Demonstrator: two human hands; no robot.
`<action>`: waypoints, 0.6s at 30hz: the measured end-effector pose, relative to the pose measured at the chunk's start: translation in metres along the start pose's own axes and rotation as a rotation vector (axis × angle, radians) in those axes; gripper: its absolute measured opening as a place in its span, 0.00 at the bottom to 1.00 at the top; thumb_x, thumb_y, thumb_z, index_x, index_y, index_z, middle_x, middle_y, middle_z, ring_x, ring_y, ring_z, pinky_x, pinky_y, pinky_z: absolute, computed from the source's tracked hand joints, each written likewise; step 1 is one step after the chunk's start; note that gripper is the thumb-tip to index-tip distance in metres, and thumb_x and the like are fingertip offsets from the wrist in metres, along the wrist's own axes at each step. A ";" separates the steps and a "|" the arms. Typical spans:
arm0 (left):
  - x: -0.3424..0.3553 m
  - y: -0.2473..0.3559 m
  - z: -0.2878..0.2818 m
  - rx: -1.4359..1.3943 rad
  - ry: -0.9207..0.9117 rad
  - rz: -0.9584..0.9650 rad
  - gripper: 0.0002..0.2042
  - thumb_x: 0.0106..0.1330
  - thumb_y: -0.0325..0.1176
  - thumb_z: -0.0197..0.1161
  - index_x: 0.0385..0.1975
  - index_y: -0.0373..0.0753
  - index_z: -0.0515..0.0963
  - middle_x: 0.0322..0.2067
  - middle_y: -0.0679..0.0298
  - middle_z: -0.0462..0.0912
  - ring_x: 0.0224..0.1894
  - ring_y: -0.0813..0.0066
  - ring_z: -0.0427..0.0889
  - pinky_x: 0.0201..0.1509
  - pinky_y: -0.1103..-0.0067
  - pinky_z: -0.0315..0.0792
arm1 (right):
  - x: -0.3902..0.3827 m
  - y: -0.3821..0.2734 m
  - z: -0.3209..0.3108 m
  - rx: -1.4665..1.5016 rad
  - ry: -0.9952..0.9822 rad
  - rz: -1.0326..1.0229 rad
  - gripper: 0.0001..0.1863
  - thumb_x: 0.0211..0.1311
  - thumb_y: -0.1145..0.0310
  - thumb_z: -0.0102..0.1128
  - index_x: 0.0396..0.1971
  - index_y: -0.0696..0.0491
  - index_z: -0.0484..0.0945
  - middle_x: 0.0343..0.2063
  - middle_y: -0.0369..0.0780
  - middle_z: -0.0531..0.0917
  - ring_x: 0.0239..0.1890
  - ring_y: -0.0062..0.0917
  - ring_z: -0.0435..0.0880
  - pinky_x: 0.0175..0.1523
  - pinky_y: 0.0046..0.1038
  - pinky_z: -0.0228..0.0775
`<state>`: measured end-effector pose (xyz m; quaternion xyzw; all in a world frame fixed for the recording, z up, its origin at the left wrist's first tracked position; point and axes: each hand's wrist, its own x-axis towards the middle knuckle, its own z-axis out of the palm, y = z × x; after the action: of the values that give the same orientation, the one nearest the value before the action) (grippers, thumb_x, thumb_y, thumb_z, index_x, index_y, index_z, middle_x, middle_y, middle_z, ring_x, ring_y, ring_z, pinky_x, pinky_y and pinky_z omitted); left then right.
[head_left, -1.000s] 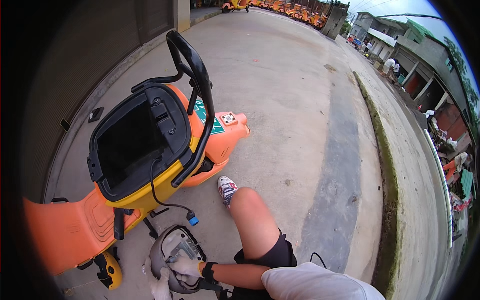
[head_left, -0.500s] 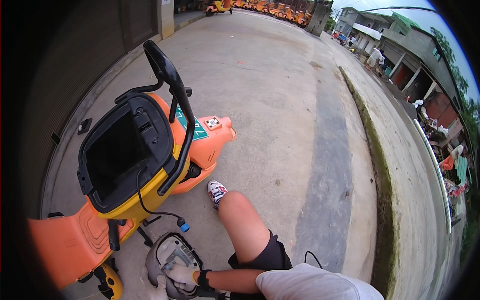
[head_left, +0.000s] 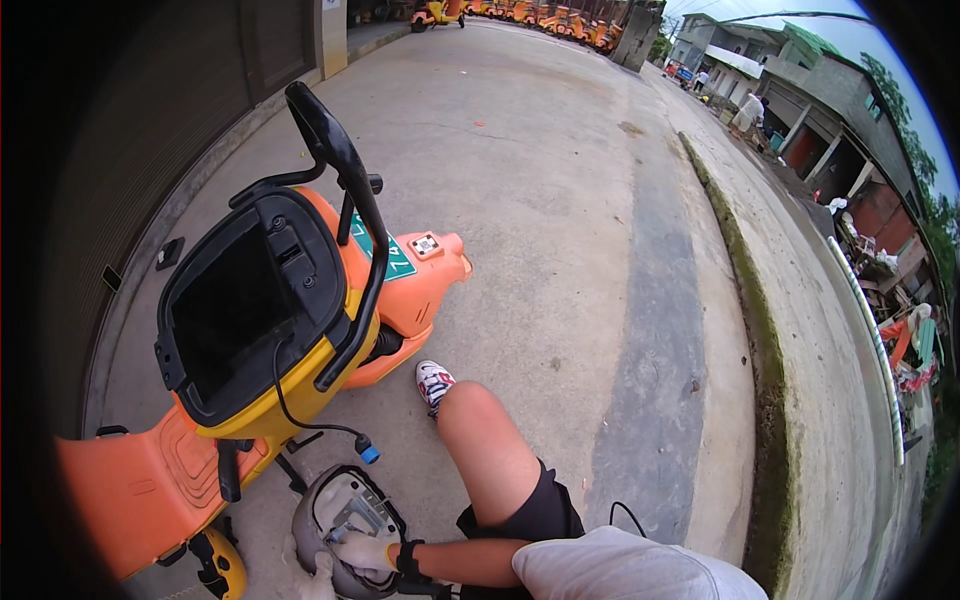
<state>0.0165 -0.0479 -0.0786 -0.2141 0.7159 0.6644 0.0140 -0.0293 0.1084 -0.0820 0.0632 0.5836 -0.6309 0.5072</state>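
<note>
A rounded grey shell (head_left: 315, 515), hollow side up with a pale inside and metal-looking parts (head_left: 365, 515), rests low in front of me. My left hand (head_left: 318, 580), in a pale glove, grips its near left edge. Inside the shell, my right hand (head_left: 362, 550), gloved too, has closed fingers around something small that I cannot make out. Just left stands an orange and yellow scooter (head_left: 410, 300), its black-rimmed compartment (head_left: 235, 310) uncovered. From that rim hangs a black cable (head_left: 290, 405) ending in a blue-tipped connector (head_left: 368, 450).
A black rear rail (head_left: 365, 190) arches over the scooter. My bent knee (head_left: 480, 420) is right of the shell. A dark shutter wall (head_left: 180, 130) runs along the left, with a small black object (head_left: 170, 252) beside it. Several scooters (head_left: 560, 20) stand far off.
Both hands stay at the grey shell, with at most a very slight shift of the right hand. The scooter and its cable have not moved.
</note>
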 end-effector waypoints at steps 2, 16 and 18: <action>0.000 0.002 0.002 -0.007 -0.001 -0.003 0.35 0.67 0.23 0.63 0.74 0.35 0.56 0.65 0.51 0.69 0.63 0.59 0.73 0.70 0.70 0.66 | -0.007 -0.005 -0.002 -0.061 -0.002 -0.006 0.21 0.75 0.56 0.44 0.48 0.58 0.78 0.23 0.43 0.82 0.21 0.31 0.83 0.28 0.34 0.74; -0.021 0.014 -0.012 0.208 0.128 -0.090 0.35 0.63 0.23 0.65 0.71 0.34 0.60 0.63 0.53 0.69 0.65 0.59 0.70 0.71 0.71 0.63 | -0.009 0.023 -0.001 -0.656 0.421 -0.676 0.16 0.71 0.60 0.51 0.45 0.57 0.79 0.32 0.56 0.84 0.39 0.52 0.84 0.43 0.51 0.75; -0.016 0.026 0.011 0.469 0.077 -0.061 0.34 0.61 0.26 0.69 0.69 0.34 0.66 0.62 0.54 0.71 0.64 0.61 0.70 0.70 0.73 0.62 | -0.021 0.015 -0.016 -0.720 0.466 -0.552 0.14 0.71 0.60 0.52 0.39 0.57 0.77 0.31 0.54 0.85 0.36 0.51 0.85 0.39 0.51 0.76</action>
<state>0.0200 -0.0325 -0.0506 -0.2519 0.8437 0.4707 0.0560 -0.0172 0.1362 -0.0828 -0.1331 0.8567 -0.4693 0.1676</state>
